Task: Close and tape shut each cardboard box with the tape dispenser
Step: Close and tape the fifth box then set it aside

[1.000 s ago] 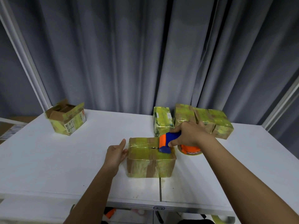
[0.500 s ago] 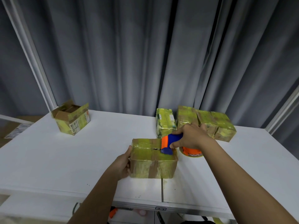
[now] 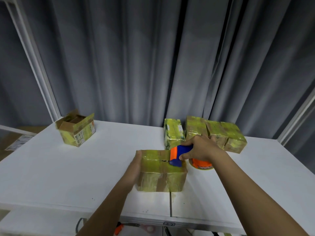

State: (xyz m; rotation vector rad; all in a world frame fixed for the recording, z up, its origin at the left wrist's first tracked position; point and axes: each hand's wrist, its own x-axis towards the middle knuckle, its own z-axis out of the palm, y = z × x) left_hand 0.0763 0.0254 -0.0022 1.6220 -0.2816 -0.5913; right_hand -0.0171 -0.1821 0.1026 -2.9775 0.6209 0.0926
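The closed cardboard box (image 3: 161, 169), wrapped in yellowish tape, sits near the front edge of the white surface (image 3: 85, 176), just left of the seam that runs through the top. A dark slit shows along the middle of its lid where the flaps meet. The tape dispenser (image 3: 180, 155), blue and orange, rests with its front end on the right part of that lid, right at the slit, while its orange roll hangs past the box's right side close to the surface. The right hand (image 3: 199, 149) grips the dispenser's handle, fingers curled round it. The left hand (image 3: 135, 165) lies flat against the box's left side, fingers straight and pointing away from the person, pressing on it. Behind the box, toward the back edge, a narrow taped box (image 3: 173, 133) stands beside a wider group of taped boxes (image 3: 219, 133), touching or almost touching. Well apart, at the far left, an open box (image 3: 76, 132) stands with its flaps up. A grey curtain (image 3: 153, 57) hangs behind the surface.
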